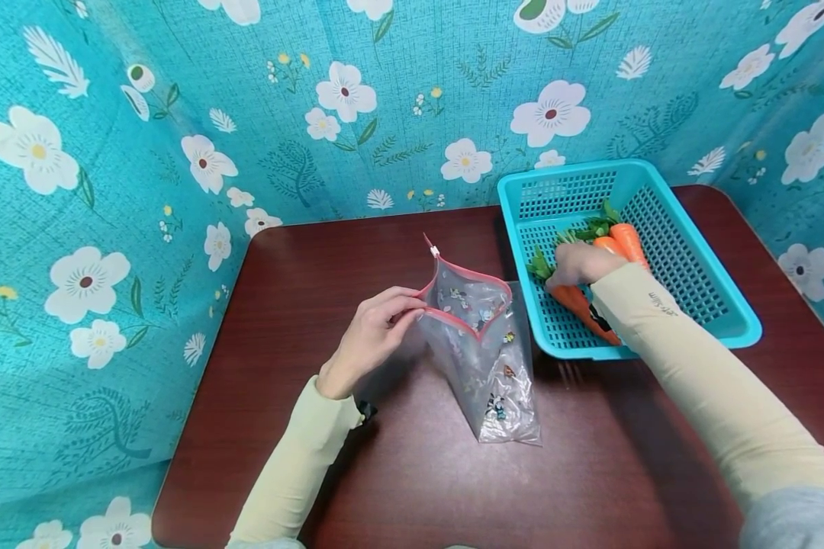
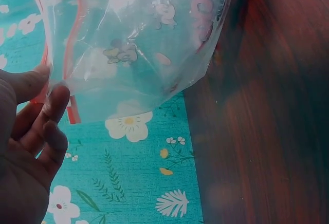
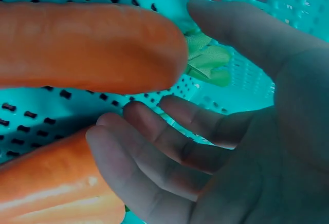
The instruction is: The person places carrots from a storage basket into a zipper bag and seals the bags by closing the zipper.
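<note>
At the middle of the table, my left hand [image 1: 371,335] pinches the red-edged mouth of a clear zip bag [image 1: 453,358] between thumb and fingers. The bag's mouth gapes, and small cartoon prints show on its plastic [image 2: 139,44]. My right hand [image 1: 580,264] is inside the blue basket [image 1: 542,335], over the leafy end of a carrot [image 1: 577,303]. In the right wrist view, thumb and fingers are spread apart around the end of that carrot [image 3: 92,47], near its green leaves [image 3: 208,59]. Whether they touch it is unclear.
More carrots [image 1: 630,242] with green tops lie in the basket, partly hidden by my right hand and sleeve. A red slider end [image 1: 431,245] sticks up at the bag's rim. Flowered turquoise cloth [image 1: 398,114] hangs behind the dark wooden table [image 1: 302,282].
</note>
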{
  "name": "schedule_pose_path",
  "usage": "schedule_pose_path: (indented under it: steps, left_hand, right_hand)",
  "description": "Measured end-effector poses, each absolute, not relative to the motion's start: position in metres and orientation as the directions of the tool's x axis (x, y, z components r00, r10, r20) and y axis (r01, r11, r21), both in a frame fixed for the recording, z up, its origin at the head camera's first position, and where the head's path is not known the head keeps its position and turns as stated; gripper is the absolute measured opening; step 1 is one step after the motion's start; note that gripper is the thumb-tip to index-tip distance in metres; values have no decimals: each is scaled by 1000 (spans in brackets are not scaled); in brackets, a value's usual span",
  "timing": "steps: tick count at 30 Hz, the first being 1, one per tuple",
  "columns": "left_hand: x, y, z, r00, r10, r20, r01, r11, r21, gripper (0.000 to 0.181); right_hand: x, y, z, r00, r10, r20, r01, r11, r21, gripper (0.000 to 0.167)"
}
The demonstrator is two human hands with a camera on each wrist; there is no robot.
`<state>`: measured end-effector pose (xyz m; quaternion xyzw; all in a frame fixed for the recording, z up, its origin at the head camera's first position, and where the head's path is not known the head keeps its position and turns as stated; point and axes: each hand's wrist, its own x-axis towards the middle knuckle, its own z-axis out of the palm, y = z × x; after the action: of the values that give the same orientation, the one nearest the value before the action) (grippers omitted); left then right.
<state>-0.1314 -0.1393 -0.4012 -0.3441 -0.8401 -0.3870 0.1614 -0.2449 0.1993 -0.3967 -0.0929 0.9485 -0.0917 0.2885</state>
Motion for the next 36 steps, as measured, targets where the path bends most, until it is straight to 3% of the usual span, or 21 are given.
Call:
schedule_pose_path:
  steps: [6, 11, 24, 36]
  left_hand:
    - [-131, -139, -400, -717, 455, 528, 697, 471, 541, 17]
    - [-130, -140, -400, -727, 453, 515, 686, 484, 543, 19]
    - [-128, -141, -402, -740, 450, 499, 672, 512, 535, 20]
    - [-128, -142, -401, -725, 431, 538, 683, 552, 478, 19]
  right_hand:
    - [-242, 199, -398, -809, -204, -551, -56, 961, -272, 23]
    - [-245, 197, -400, -808, -222, -546, -123, 970, -211, 21]
    - [-244, 198, -403, -797, -222, -562, -138, 972, -188, 24]
    - [-242, 198, -402, -785, -187, -590, -69, 974, -216, 27]
